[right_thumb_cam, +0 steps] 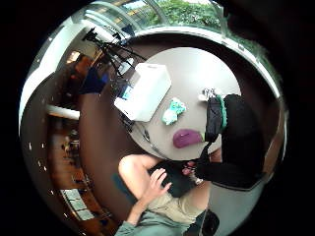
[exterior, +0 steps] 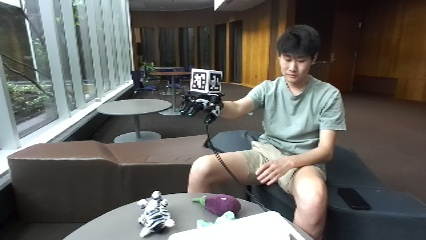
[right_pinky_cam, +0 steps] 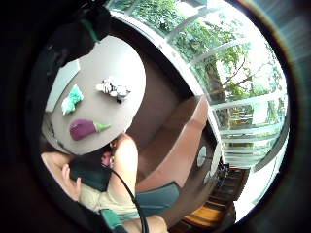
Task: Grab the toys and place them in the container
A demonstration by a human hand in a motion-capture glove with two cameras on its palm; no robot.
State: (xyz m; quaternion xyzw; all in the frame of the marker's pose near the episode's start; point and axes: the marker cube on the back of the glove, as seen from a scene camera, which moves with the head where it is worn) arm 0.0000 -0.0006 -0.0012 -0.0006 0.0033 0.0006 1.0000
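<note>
Outside view: gloved right hand [exterior: 202,107] raised, fingers loosely curled, well above toys [exterior: 155,214] on table [exterior: 106,225].

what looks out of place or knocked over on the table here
Nothing looks damaged or spilled. The zebra toy lies on its side on the table, beside the eggplant toy and teal toy, all outside the white container.

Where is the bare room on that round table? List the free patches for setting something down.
Free: the wide stretch of the table beyond the zebra toy, away from the person. A narrower strip lies between the white container and that far edge. Crowded: the person's side, where the green toy, eggplant toy and zebra toy cluster beside the container.
</note>
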